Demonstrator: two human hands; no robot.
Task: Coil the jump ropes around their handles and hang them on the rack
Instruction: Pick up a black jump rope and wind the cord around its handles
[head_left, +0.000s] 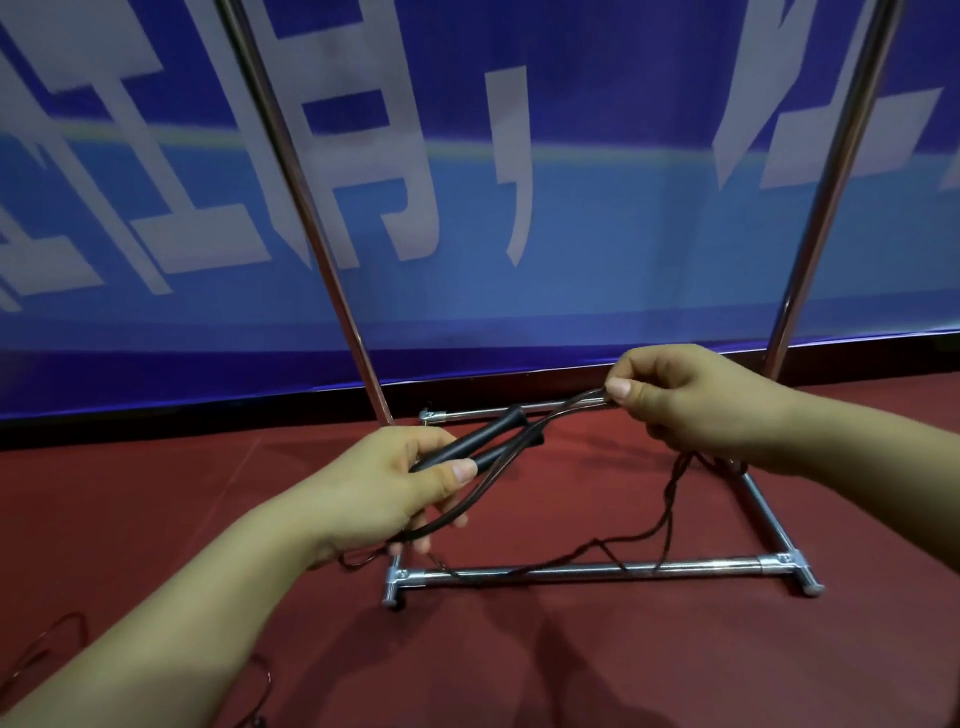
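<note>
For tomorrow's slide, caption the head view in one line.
Left hand grips two black handles; right hand pinches the rope before a rack.

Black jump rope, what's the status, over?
Left hand grips both black handles. Right hand pinches thin dark rope. Slack trails across chrome rack base.

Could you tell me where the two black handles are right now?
The black handles sit together in the left hand, centre frame, just in front of the rack.

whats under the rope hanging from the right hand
The rope trails from the right hand over the rack's front base bar and red floor. The hand covers its upper part.
</note>
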